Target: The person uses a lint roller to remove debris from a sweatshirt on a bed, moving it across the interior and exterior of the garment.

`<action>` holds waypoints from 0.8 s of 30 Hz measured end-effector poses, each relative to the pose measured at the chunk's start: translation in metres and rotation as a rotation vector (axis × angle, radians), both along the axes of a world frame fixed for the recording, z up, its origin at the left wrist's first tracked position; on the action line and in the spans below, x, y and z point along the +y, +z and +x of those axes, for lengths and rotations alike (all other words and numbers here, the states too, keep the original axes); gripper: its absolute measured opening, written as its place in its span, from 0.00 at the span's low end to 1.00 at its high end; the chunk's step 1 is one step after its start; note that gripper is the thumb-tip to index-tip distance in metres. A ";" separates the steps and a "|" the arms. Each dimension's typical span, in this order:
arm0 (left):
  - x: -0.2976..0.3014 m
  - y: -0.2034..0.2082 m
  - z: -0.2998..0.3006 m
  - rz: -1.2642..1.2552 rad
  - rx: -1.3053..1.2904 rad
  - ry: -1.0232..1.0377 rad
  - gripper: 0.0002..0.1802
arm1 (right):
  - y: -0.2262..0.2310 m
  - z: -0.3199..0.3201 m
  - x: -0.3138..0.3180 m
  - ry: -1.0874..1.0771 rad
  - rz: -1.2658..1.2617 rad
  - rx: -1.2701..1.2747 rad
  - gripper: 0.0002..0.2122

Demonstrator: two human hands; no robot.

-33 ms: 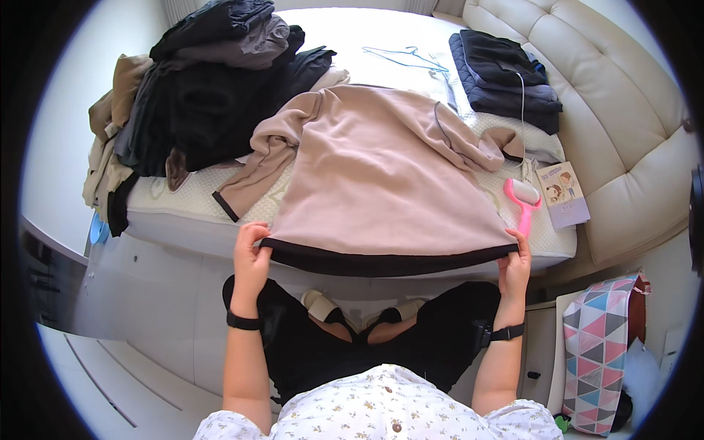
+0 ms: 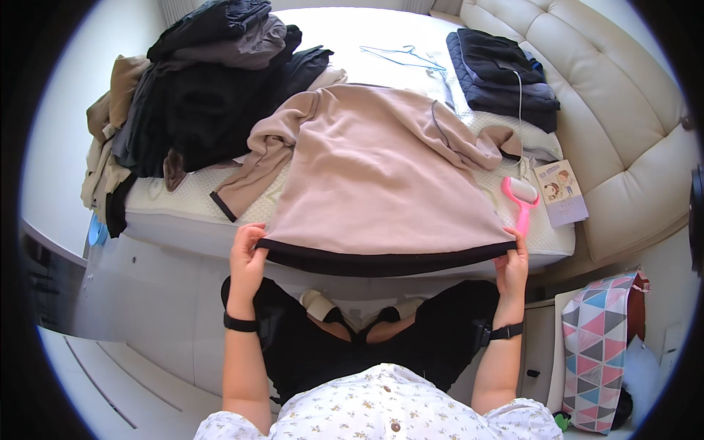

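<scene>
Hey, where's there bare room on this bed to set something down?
The mattress looks bare at its far side, between the dark clothes pile and blue hanger. A smaller patch lies near left, between that pile and the beige sweater's left-hand sleeve. The right is crowded: pink roller, booklet and folded dark stack.

From my head, one wide fisheye view looks down, close above my shirt (image 2: 367, 411), facing the bed (image 2: 183, 199).

Left grip (image 2: 246, 270) and right grip (image 2: 512, 268) hold a beige top (image 2: 374, 176) by its black hem (image 2: 385, 264) (pink roller (image 2: 523, 203) nearby).
</scene>
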State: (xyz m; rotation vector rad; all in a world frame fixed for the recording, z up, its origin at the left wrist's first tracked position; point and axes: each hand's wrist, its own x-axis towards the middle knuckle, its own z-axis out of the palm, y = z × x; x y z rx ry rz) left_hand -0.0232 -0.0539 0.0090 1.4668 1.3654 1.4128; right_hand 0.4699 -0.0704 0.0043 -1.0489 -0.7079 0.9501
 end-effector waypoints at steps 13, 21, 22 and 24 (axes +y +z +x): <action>-0.019 0.013 -0.002 -0.096 -0.194 -0.387 0.05 | -0.027 0.021 -0.011 0.158 -0.065 -0.301 0.09; -0.020 0.019 -0.015 -0.203 0.221 -0.533 0.06 | -0.039 0.043 -0.018 0.180 -0.152 -0.326 0.06; -0.019 0.012 -0.015 -0.208 0.221 -0.530 0.06 | -0.044 0.048 -0.019 0.209 -0.196 -0.525 0.06; -0.020 -0.002 -0.017 -0.277 0.433 -0.423 0.08 | -0.033 0.042 -0.019 0.164 -0.187 -0.672 0.06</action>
